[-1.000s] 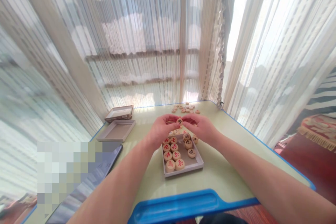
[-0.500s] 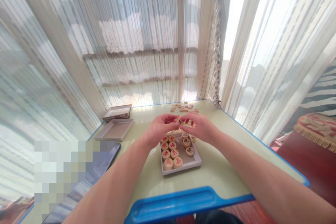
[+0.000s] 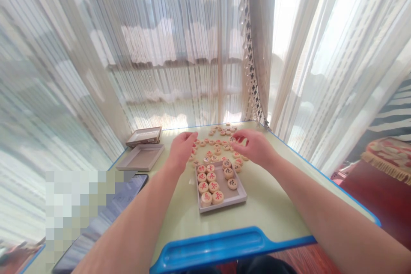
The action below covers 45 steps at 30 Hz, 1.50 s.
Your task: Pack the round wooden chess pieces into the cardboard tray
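Observation:
Between the thumb and fingers of my right hand [image 3: 252, 147] is a Chinese chess piece [image 3: 232, 139] with a black character, raised above the loose pieces. My left hand [image 3: 182, 150] hovers at the left side of the loose pieces, its fingers curled together; whatever they hold, if anything, is hidden. A shallow grey box tray [image 3: 226, 214] lies in front of my hands. Along its left side stand two columns of red-character pieces [image 3: 213, 186]. Several black-character pieces [image 3: 228, 173] line its right side, with bare tray floor between.
Loose chess pieces [image 3: 217, 151] spread beyond the tray, and another cluster [image 3: 222, 132] sits at the far edge. At the left lie a grey box lid [image 3: 141, 157], another box [image 3: 143, 135] and a tablet-like device [image 3: 128, 195]. A blue rim [image 3: 212, 244] borders the green table [image 3: 276, 205].
My hands have parted: the left moved left, the right moved slightly right and away with the black-character piece. The loose pieces between them are now uncovered. Pieces in the tray look unchanged.

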Available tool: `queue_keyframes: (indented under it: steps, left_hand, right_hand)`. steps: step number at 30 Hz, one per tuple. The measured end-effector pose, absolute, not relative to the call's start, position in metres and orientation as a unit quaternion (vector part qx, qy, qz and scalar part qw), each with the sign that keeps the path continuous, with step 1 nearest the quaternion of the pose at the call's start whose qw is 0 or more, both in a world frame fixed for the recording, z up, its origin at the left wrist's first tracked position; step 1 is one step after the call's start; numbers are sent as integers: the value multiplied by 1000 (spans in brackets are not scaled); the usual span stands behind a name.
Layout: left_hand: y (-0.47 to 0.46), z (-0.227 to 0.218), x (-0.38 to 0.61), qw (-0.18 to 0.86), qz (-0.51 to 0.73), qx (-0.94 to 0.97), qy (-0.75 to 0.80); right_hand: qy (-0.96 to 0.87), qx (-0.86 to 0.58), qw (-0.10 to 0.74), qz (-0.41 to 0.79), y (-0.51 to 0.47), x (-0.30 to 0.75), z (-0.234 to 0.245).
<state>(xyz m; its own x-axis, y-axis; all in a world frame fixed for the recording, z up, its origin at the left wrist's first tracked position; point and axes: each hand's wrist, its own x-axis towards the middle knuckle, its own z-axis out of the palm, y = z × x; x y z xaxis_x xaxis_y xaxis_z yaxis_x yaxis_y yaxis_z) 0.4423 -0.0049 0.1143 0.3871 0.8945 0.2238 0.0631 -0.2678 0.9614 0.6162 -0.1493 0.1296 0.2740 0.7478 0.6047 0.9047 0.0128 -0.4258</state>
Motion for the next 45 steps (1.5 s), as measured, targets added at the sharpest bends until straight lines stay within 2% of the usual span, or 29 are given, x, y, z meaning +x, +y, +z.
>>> queue_keyframes:
  steps: [7,12,18,22,29,35,45]
  left_hand:
    - [-10,114,442,510,399,670,362]
    - [-13,118,443,523,400,659,362]
    - [-22,122,444,588,346,681,266]
    - [-31,123,445,564,326,712,260]
    - [-30,122,445,548,308,730,268]
    - [-33,123,445,528,294,748,275]
    - [-27,116,446,487,303,767,286]
  right_hand:
    - [-636,-698,322,-67,-150,613,125]
    - [-664,-689,286,54,-157,611,132]
    - [-701,-661,199,177,-168,607,138]
    - [-711,-658,159,189,-171,606,136]
    - [-720,-641,160,212,-174,603,139]
    - [-719,-644,101,240,-172,605,140]
    - [-720,-646,101,233,-175,601,144]
